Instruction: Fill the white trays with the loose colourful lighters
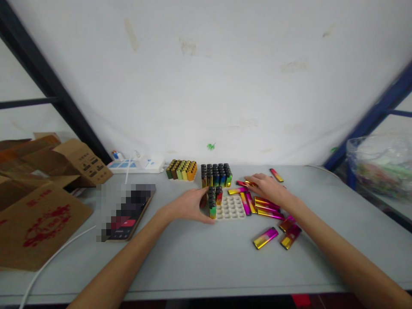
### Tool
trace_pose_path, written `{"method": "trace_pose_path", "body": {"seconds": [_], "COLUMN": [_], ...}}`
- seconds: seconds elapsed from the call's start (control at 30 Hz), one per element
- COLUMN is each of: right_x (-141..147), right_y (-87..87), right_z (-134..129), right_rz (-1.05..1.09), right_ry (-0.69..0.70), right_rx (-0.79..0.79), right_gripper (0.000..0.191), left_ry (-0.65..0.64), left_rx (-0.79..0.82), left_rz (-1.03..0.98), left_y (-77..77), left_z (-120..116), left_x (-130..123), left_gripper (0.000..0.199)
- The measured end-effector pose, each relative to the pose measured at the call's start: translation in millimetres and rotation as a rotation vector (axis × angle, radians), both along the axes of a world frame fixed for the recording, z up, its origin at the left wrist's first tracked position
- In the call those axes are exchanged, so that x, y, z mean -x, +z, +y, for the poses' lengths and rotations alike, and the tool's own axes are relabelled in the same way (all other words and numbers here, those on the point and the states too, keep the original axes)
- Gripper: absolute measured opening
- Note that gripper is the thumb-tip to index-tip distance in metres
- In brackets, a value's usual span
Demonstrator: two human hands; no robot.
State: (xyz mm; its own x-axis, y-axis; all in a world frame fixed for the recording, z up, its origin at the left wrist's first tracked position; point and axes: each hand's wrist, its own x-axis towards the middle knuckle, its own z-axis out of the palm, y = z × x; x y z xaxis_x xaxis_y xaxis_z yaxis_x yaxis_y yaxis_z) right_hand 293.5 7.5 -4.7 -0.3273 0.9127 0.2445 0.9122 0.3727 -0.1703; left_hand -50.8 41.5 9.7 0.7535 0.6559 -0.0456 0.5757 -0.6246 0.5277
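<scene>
My left hand [188, 206] cups a small group of upright lighters [212, 202] standing at the left edge of a white moulded tray [236, 212]. My right hand [265, 187] closes over a red-and-gold lighter [242, 183], its fingertips on it. Loose metallic pink-and-gold lighters [269, 210] lie beneath and near that hand, with others [265, 238] further forward. Behind the tray stands a block of black-topped lighters [215, 175]. A block of yellow-green lighters [182, 170] stands to its left.
A grey table [199, 262] carries everything. A phone [133, 219], partly blurred, lies left of my left hand, with a power strip [135, 165] behind. Cardboard boxes [41, 223] sit at the left; a plastic bag [380, 167] lies beyond the right edge.
</scene>
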Motion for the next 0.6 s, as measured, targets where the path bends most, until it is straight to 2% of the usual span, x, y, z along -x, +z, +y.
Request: {"method": "trace_pose_path", "body": {"seconds": [0.13, 0.4, 0.5, 0.6], "right_x": [-7, -9, -3, 2], "right_y": [3.0, 9.3, 9.9, 9.5], "right_z": [4, 26, 29, 30], "right_rz": [-0.051, 0.031, 0.069, 0.108], "right_ry": [0.052, 0.125, 0.123, 0.065], "right_rx": [0.041, 0.155, 0.146, 0.161], "right_gripper": [0.029, 0.020, 0.014, 0.015], "left_ry": [0.008, 0.002, -0.001, -0.003], "left_rx": [0.009, 0.007, 0.009, 0.015], "left_rz": [-0.025, -0.024, -0.034, -0.030], "left_y": [-0.3, -1.9, -1.4, -0.3], "left_z": [-1, 0, 0, 0], "left_x": [0, 1, 1, 1], "left_gripper": [0.074, 0.075, 0.074, 0.074]}}
